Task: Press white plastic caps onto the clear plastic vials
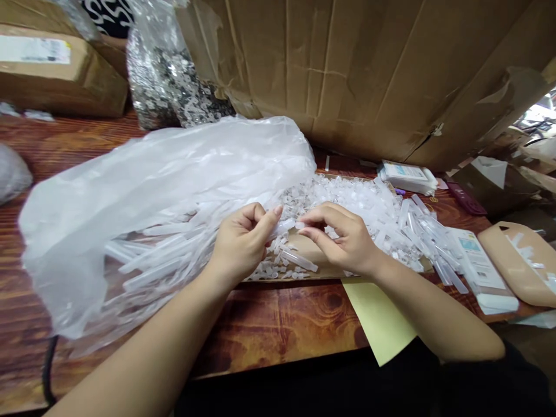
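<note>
My left hand (243, 237) is closed around a clear plastic tube (283, 226) whose end pokes out to the right. Thumb and forefinger of my right hand (341, 234) pinch a small translucent cap (299, 225) close to that end; whether cap and tube touch I cannot tell. Below both hands lies a flat piece of cardboard (310, 250) covered with a heap of small clear plastic caps (360, 200). One loose tube (299, 259) rests among them. More tubes (156, 260) spill from a large clear plastic bag (174, 168) at the left.
Further tubes (434, 240) are piled at the right, beside white-and-blue boxes (482, 269) and a tan bin (490, 237). A yellow paper (380, 324) hangs over the table's front edge. Large cardboard (347, 75) and a bag of metallic parts (174, 75) stand behind.
</note>
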Available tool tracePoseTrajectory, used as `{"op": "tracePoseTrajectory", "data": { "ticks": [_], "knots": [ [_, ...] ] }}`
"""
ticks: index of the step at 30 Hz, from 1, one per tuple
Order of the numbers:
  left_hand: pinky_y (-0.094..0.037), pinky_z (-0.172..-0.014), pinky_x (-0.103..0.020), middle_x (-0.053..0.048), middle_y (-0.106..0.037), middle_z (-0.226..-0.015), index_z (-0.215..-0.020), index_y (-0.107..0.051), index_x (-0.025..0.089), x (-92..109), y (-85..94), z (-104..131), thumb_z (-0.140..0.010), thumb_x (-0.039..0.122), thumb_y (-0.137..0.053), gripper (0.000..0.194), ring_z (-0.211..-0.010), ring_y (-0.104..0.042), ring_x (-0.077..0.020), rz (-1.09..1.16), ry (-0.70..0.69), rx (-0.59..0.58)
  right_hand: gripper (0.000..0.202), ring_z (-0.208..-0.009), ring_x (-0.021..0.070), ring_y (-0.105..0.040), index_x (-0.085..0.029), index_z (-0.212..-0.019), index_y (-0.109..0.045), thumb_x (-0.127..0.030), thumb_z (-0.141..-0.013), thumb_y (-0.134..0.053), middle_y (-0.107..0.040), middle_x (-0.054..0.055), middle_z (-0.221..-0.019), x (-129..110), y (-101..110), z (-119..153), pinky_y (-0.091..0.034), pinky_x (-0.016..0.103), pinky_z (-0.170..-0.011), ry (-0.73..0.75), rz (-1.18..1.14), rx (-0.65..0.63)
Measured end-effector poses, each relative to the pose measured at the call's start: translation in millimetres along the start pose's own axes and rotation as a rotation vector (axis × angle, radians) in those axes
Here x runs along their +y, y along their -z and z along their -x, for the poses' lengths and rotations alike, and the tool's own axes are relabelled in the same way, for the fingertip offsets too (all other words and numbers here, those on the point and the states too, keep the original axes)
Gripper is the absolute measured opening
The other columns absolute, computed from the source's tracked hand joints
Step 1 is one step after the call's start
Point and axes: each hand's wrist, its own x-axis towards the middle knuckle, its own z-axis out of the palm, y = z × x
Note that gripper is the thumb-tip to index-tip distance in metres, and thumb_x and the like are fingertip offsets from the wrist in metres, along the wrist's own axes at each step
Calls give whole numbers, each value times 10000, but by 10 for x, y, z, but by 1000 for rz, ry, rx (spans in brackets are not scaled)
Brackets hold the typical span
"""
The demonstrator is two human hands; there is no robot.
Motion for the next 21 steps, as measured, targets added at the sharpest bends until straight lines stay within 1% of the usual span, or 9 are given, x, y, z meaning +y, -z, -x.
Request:
{"op": "tracePoseTrajectory", "data": {
  "ticks": [2, 5, 8, 11, 13, 15, 18, 21],
  "knots": [
    [-247, -318, -196, 80, -401, -390, -538, -381, 227, -11, -4, 4, -812, 317, -724, 449, -308, -332, -63, 13, -27, -12, 35, -823, 151, -651, -174, -962, -660, -160, -958, -628, -693, 52, -887, -47, 4, -16, -544, 299, -751, 31, -8, 35],
    [-252, -336, -210, 81, -395, -390, -542, -371, 232, -36, 8, 4, -835, 290, -685, 433, -314, -312, -66, 11, -62, -47, 57, -818, 148, -655, -168, -975, -664, -132, -963, -621, -683, 56, -884, -67, 20, -41, -555, 297, -749, 71, 4, 24],
    [-258, -365, -222, 69, -412, -415, -544, -373, 228, -60, 25, 14, -855, 269, -655, 422, -342, -315, -70, -73, -130, -63, 89, -810, 155, -643, -165, -989, -660, -138, -990, -575, -671, 59, -862, -90, 59, -34, -566, 300, -735, 123, 72, -44],
    [-267, -408, -233, 60, -406, -449, -533, -382, 219, -70, 29, 35, -859, 235, -645, 420, -393, -321, -76, -220, -241, -52, 186, -812, 182, -623, -146, -985, -660, -111, -1013, -480, -673, 85, -847, -135, 97, 8, -562, 335, -729, 171, 214, -142],
    [-272, -437, -239, 61, -376, -464, -521, -373, 214, -70, 27, 46, -850, 207, -642, 426, -425, -311, -79, -291, -316, -64, 226, -815, 188, -616, -134, -975, -661, -85, -1011, -443, -678, 101, -855, -153, 117, 40, -554, 341, -730, 160, 239, -200],
    [-277, -456, -242, 67, -340, -476, -519, -356, 213, -68, 29, 50, -840, 185, -637, 427, -445, -301, -81, -324, -364, -98, 199, -818, 174, -624, -136, -969, -660, -111, -1018, -469, -686, 95, -867, -143, 138, 59, -554, 321, -741, 118, 154, -239],
    [-281, -462, -246, 69, -327, -481, -525, -347, 215, -69, 40, 50, -840, 174, -622, 421, -450, -300, -83, -344, -369, -140, 151, -774, 141, -631, -151, -941, -659, -198, -1023, -541, -694, 59, -837, -83, 178, 54, -544, 272, -727, 62, 21, -268],
    [-292, -460, -252, 65, -355, -468, -516, -355, 216, -75, 47, 54, -846, 164, -612, 422, -440, -310, -84, -358, -359, -132, 234, -711, 132, -603, -155, -876, -659, -247, -1041, -520, -670, 36, -766, -31, 209, 28, -514, 260, -692, 68, 86, -323]
  ]
}}
